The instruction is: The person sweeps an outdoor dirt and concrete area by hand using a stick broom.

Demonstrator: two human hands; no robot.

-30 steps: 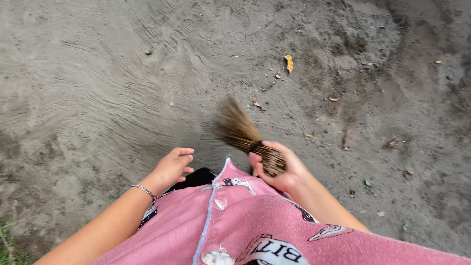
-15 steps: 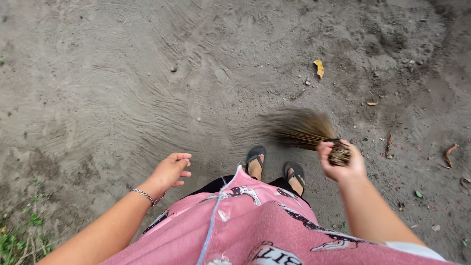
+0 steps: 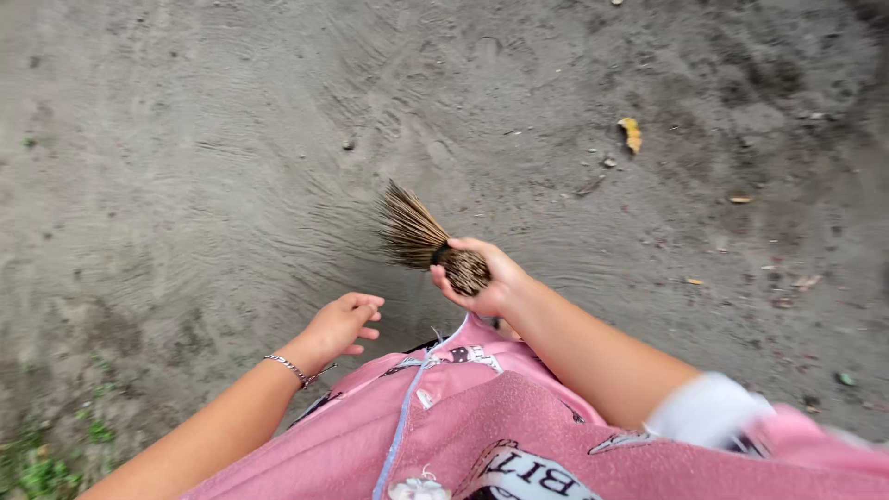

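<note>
My right hand [image 3: 486, 278] grips the bound end of a short brown stick broom [image 3: 419, 238]. Its bristles fan out up and to the left, over grey sandy ground [image 3: 213, 167] marked with curved sweep lines. My left hand [image 3: 340, 325] hangs free in front of my pink top [image 3: 482, 435], fingers loosely curled and apart, holding nothing. A thin chain bracelet [image 3: 289, 369] circles that wrist. My feet are hidden under the top.
A yellow leaf [image 3: 632, 133] lies to the upper right, with small twigs and pebbles [image 3: 741, 199] scattered further right. A small stone [image 3: 348, 143] sits above the broom. Grass [image 3: 42, 468] edges the lower left corner.
My right hand swung the broom out to the right and has now brought it back left toward the middle. The left hand has barely moved.
</note>
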